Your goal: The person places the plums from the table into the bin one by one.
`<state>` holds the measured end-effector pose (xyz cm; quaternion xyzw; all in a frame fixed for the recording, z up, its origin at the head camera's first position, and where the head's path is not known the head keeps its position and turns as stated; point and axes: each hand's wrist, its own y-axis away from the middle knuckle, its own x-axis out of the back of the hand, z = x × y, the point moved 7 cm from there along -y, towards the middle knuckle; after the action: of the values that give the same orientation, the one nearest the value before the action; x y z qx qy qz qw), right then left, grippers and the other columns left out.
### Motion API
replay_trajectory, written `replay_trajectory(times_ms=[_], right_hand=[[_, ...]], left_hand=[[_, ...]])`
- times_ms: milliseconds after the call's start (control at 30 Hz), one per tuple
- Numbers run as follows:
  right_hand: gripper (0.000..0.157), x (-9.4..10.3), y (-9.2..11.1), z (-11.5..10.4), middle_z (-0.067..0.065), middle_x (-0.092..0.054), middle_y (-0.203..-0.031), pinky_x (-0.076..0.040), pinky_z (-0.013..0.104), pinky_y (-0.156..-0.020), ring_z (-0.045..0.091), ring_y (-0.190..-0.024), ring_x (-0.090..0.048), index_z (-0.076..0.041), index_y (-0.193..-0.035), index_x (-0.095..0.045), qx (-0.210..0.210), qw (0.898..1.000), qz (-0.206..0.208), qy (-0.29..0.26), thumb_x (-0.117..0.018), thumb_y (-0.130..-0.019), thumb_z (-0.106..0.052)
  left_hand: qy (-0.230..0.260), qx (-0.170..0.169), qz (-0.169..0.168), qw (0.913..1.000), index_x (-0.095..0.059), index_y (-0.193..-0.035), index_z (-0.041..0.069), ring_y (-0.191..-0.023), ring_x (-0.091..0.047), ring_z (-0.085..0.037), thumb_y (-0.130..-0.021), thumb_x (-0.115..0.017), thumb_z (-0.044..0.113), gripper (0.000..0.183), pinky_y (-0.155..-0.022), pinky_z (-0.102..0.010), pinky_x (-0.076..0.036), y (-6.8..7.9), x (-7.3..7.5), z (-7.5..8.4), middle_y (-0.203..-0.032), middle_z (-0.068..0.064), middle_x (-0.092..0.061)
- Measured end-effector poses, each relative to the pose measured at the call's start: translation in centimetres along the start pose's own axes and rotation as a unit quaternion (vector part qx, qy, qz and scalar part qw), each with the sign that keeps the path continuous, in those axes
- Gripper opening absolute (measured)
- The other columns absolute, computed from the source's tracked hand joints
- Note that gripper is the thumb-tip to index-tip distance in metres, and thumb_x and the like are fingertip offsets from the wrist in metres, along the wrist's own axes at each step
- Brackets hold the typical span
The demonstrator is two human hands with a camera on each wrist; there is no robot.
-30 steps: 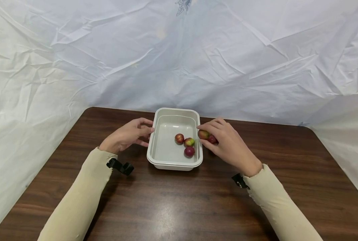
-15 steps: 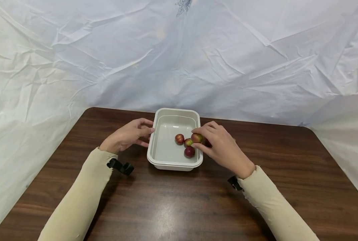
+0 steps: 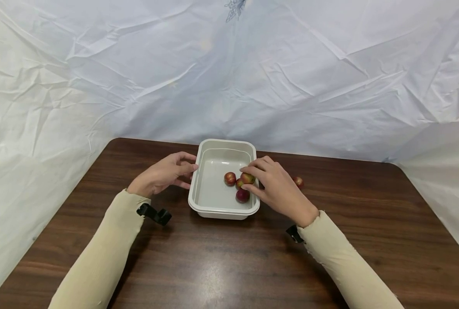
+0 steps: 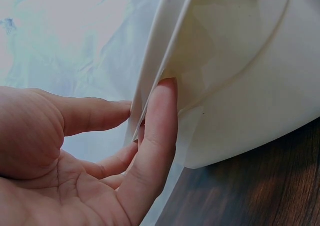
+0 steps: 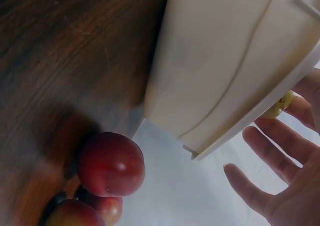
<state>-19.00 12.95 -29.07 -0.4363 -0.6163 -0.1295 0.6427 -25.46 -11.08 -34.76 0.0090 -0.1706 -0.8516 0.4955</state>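
Since the picture of 1.0 s ago, our right hand (image 3: 273, 186) has moved leftward, from beside the right edge of the pale tub (image 3: 223, 210) to above its inside, carrying the red-green fruit (image 3: 247, 178). This move also brings into sight a red fruit (image 3: 298, 182) on the tabletop (image 3: 214, 266), to the right of our hand. Our left hand (image 3: 167, 171) and the tub keep about the same place.

Our right hand is pinching the red-green fruit between the thumb and the fingers, over the right half of the tub. Our left hand is pinching the tub at its left edge, with the thumb on 1 side of the rim and the fingers on the other.

The tub stands close to the far edge of the tabletop, nearer to the far left corner than to the far right corner. In its right half lie 3 fruits: an orange-red fruit (image 3: 230, 179), a yellow-green fruit (image 3: 239, 183), mostly covered by the held fruit, and a dark red fruit (image 3: 243, 195), the nearest of the 3 to the near edge of the tub.

In the right wrist view we see 3 fruits close together on the tabletop, outside the tub; the biggest in view is a deep red fruit (image 5: 111, 164). Behind the far edge of the tabletop hangs a wrinkled white cloth (image 3: 229, 77).
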Motion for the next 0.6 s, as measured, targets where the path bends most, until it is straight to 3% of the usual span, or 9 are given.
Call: replay_trajectory(times_ms=[600], right_hand=[[0.035,0.35,0.06,0.11,0.003,-0.071,-0.120,-0.050,0.046,-0.097,0.024,-0.114,-0.058,-0.013,-0.124,-0.071,-0.008,1.000,0.004,0.008,-0.079,-0.092,-0.025]], left_hand=[[-0.001,-0.002,-0.001,1.0000,-0.036,-0.149,0.002,-0.105,-0.066,-0.027,-0.107,-0.055,0.020,0.050,-0.087,-0.043,-0.063,0.02,-0.05,0.02,-0.132,-0.023,-0.059]])
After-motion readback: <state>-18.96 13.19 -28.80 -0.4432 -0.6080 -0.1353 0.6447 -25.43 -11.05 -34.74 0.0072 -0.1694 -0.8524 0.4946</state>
